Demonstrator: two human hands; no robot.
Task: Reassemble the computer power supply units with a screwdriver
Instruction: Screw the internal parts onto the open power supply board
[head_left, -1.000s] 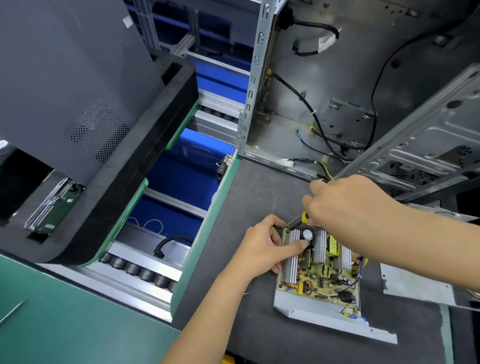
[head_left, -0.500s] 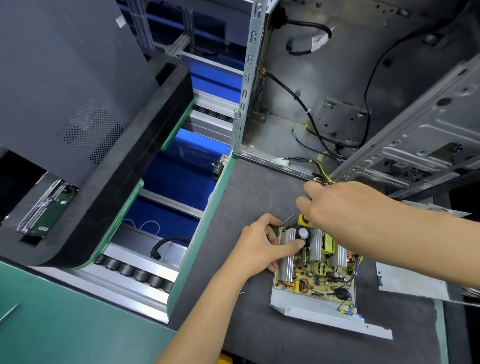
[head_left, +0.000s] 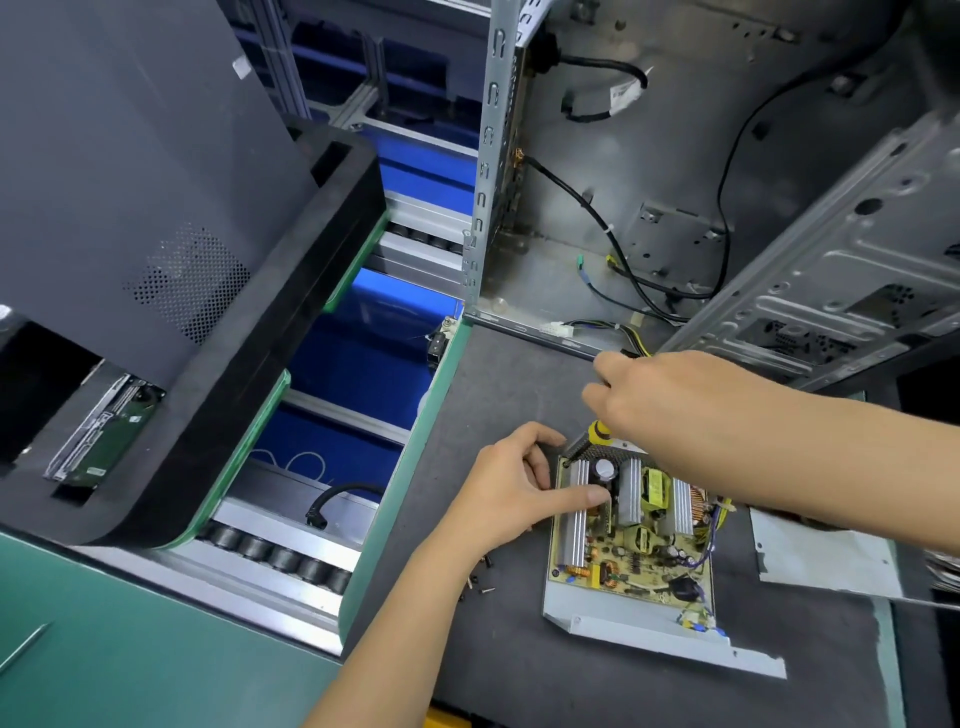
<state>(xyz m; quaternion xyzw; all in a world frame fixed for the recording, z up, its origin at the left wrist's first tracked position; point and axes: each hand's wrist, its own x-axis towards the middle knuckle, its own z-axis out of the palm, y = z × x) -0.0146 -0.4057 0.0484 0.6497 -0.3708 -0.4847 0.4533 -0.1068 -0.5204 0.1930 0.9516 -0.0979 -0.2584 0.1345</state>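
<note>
I am looking down at the dark work mat (head_left: 509, 384), with the open computer case (head_left: 649, 171) standing along its far edge and the big black side panel (head_left: 130, 171) leaning to my left over the roller conveyor (head_left: 280, 556). The power supply unit (head_left: 631, 545) is lying on the mat in front of me, its metal base tray (head_left: 670, 631) open and its circuit board (head_left: 623, 566) sitting exposed inside, so the cover is not yet on; the loose grey plate (head_left: 821, 561) lying just to its right may be that cover, though I cannot be sure. My right hand (head_left: 675, 410) is wrapping around the screwdriver (head_left: 597, 434), its fingers curled over the yellow handle, and is working at the board's far left corner. My left hand (head_left: 514, 493) is resting on the board's left side, fingers loosely bent, one fingertip pressing beside the capacitor (head_left: 605, 467) to steady it. A few small screws (head_left: 480, 577) are waiting loose on the mat near my left wrist. I am judging the job as early: board being fastened, remaining screws and the cover left to do.
</note>
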